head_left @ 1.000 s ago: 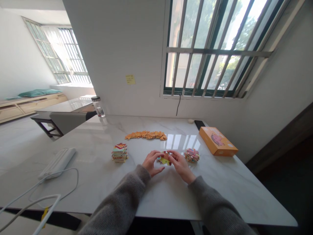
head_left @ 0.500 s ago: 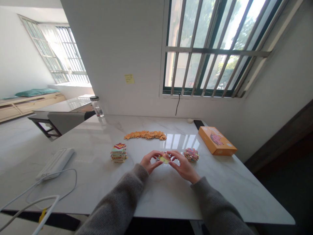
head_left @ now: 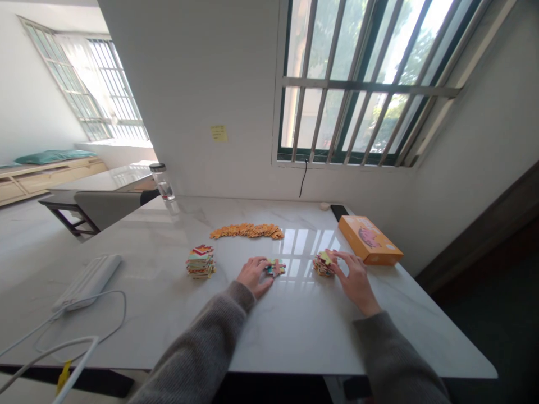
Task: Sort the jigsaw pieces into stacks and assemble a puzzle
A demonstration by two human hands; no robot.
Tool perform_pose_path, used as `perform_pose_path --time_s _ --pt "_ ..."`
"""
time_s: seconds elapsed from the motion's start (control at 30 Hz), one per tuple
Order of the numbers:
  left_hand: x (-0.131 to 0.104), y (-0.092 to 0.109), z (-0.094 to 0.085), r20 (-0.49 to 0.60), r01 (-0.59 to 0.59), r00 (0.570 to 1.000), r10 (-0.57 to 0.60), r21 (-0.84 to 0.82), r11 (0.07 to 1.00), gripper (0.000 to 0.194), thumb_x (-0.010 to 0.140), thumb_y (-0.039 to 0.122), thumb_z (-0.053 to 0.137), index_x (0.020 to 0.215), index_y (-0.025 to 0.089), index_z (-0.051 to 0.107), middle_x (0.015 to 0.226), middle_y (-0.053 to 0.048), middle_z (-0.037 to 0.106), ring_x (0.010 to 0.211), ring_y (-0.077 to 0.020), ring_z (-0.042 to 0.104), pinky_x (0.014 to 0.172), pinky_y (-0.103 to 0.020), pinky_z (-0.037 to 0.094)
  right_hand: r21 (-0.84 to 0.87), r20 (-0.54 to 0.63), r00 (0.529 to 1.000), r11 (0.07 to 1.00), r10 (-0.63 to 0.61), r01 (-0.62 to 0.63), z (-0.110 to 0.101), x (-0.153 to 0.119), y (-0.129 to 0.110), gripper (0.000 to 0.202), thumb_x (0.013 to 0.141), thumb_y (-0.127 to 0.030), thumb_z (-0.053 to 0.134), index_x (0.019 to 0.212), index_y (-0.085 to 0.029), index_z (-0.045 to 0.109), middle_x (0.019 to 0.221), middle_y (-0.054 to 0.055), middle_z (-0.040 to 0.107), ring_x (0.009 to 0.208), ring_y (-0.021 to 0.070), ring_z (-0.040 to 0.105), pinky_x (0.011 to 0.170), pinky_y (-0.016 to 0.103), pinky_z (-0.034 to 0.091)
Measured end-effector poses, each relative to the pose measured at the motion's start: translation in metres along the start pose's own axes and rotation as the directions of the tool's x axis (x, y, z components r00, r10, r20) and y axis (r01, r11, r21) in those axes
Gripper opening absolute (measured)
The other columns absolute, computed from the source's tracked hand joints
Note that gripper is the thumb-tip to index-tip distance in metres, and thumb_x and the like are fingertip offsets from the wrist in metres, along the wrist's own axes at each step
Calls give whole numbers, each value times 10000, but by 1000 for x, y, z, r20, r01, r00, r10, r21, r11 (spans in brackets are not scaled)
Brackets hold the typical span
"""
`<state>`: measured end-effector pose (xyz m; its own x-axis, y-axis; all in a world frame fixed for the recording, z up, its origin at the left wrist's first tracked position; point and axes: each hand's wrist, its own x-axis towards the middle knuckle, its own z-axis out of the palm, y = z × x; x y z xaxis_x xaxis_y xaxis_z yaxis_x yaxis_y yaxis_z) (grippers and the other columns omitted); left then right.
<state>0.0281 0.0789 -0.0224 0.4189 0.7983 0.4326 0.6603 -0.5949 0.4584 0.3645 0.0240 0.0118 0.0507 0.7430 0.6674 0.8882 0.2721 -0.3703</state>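
My left hand (head_left: 255,276) rests on the table with its fingers closed at the left edge of a small group of jigsaw pieces (head_left: 277,267). Over the right stack of jigsaw pieces (head_left: 322,269), my right hand (head_left: 354,276) pinches a yellow-green jigsaw piece (head_left: 325,258) between thumb and fingers. That piece lies at the top of the stack; whether it touches the stack I cannot tell. A taller stack of jigsaw pieces (head_left: 201,262) stands to the left of my left hand.
Orange-backed pieces (head_left: 247,231) lie in a long overlapping row farther back. An orange box (head_left: 370,240) and a dark phone (head_left: 339,212) are at the right rear. A bottle (head_left: 162,182) stands at the back left. A white power strip (head_left: 88,282) with cables lies at left.
My right hand has moved right, from the middle to the right stack, with the yellow-green piece. My left hand has stayed in the middle. The view has shifted slightly.
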Motion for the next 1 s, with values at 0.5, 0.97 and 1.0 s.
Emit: perform_pose_path --time_s 0.5,0.97,1.0 --pt "6 12 -8 -9 28 1000 -29 -51 998 282 742 226 730 1015 219 655 1114 -70 677 1056 -295 573 944 -484 464 225 198 933 940 -300 255 30 -10 -93 316 893 -142 526 1157 -281 629 1158 83 607 1120 283 519 998 484 410" --pt "1 33 -22 -77 -157 988 136 -475 866 153 770 155 644 915 203 644 1166 -94 672 1100 -234 607 982 -421 500 550 330 902 833 -280 58 34 -4 -103 301 862 -198 621 1158 -247 599 1185 95 557 1149 253 533 1005 438 465" --pt "1 32 -20 -70 -165 986 150 -470 867 177 780 159 639 951 204 650 1182 -96 669 1117 -236 603 993 -425 497 542 315 907 838 -278 68 33 -5 -105 295 852 -193 622 1141 -244 600 1167 94 553 1137 254 533 999 434 466"
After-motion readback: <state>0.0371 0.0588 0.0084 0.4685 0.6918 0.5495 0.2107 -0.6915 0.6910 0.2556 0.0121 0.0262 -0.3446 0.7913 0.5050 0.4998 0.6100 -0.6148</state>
